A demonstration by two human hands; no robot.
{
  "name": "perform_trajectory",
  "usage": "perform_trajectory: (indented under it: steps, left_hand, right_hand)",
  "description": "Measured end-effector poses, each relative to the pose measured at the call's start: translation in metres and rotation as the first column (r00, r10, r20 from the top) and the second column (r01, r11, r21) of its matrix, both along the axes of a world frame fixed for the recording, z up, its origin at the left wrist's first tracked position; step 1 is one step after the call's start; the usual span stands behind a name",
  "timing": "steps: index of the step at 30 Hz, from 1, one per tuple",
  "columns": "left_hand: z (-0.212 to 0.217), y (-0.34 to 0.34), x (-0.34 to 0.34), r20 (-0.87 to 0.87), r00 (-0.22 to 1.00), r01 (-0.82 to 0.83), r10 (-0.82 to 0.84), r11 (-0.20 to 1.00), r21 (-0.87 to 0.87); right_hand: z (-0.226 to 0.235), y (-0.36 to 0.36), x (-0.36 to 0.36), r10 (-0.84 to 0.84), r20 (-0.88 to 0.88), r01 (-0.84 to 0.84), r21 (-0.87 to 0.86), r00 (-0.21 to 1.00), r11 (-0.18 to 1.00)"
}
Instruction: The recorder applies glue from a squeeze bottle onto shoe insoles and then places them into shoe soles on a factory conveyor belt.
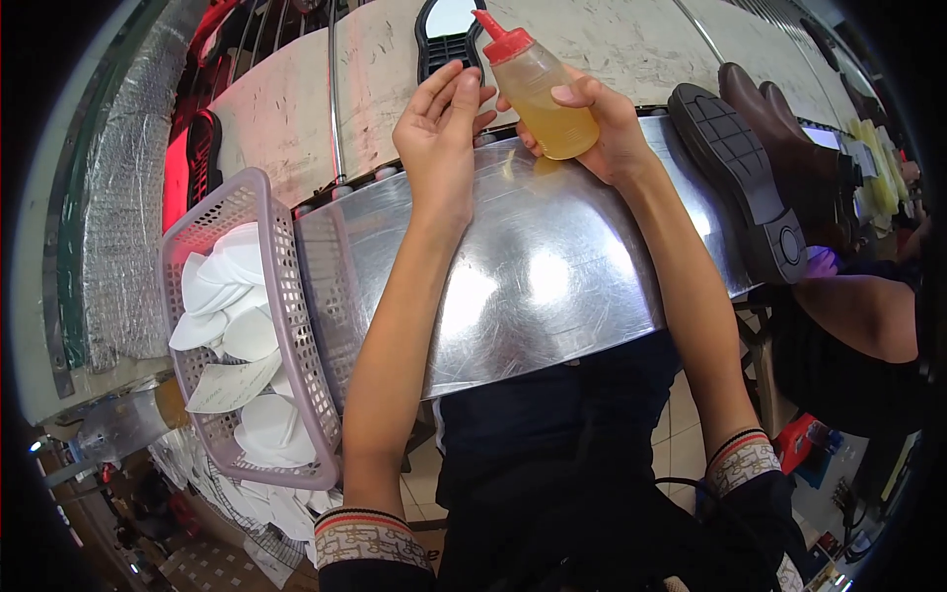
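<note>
In my right hand is a clear squeeze bottle with a red nozzle cap, part filled with yellow liquid. My fingers wrap its lower half; it stands tilted, nozzle up and to the left, over the near edge of the belt. My left hand is raised just left of the bottle, apart from it, palm turned inward and fingers loosely bent, with nothing visible in it. Behind the left hand a black shoe sole with a white patch lies on the pale belt, its near end partly hidden by my fingers.
A shiny metal shelf spans before me. At left a lilac basket holds white pads. Another black sole lies beyond it. At right are a dark sole and brown boots. Another person's arm shows there.
</note>
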State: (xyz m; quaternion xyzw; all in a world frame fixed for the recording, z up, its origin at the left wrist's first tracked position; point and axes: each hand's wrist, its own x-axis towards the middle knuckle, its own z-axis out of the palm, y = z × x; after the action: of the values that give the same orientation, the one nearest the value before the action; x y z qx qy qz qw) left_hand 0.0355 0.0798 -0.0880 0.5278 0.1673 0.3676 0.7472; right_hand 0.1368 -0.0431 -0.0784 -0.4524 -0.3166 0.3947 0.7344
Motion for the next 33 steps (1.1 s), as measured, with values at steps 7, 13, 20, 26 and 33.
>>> perform_trajectory:
  steps: [7,13,20,26,33]
  left_hand:
    - [0.019,0.0,-0.006,0.131,0.892,0.434,-0.433,0.901,0.025]
    - [0.023,-0.003,-0.008,0.072,0.926,0.362,-0.37,0.926,0.108]
    - [0.025,-0.001,-0.009,0.097,0.952,0.279,-0.29,0.954,0.111]
    - [0.028,-0.001,-0.01,0.098,0.971,0.205,-0.218,0.97,0.13]
    - [0.032,0.0,-0.016,0.134,0.967,0.204,-0.216,0.974,0.099]
  right_hand:
    - [-0.007,-0.007,0.01,0.231,-0.212,-0.219,0.079,0.949,0.972]
    - [-0.002,-0.006,0.006,0.261,-0.171,-0.244,0.117,0.95,0.963]
    - [0.007,-0.004,-0.002,0.21,0.006,-0.21,0.017,0.978,0.977]
    - [0.013,-0.002,-0.01,0.178,0.037,-0.179,0.022,0.983,0.984]
    - [0.019,-0.002,-0.024,0.067,0.118,-0.066,-0.01,0.991,0.998]
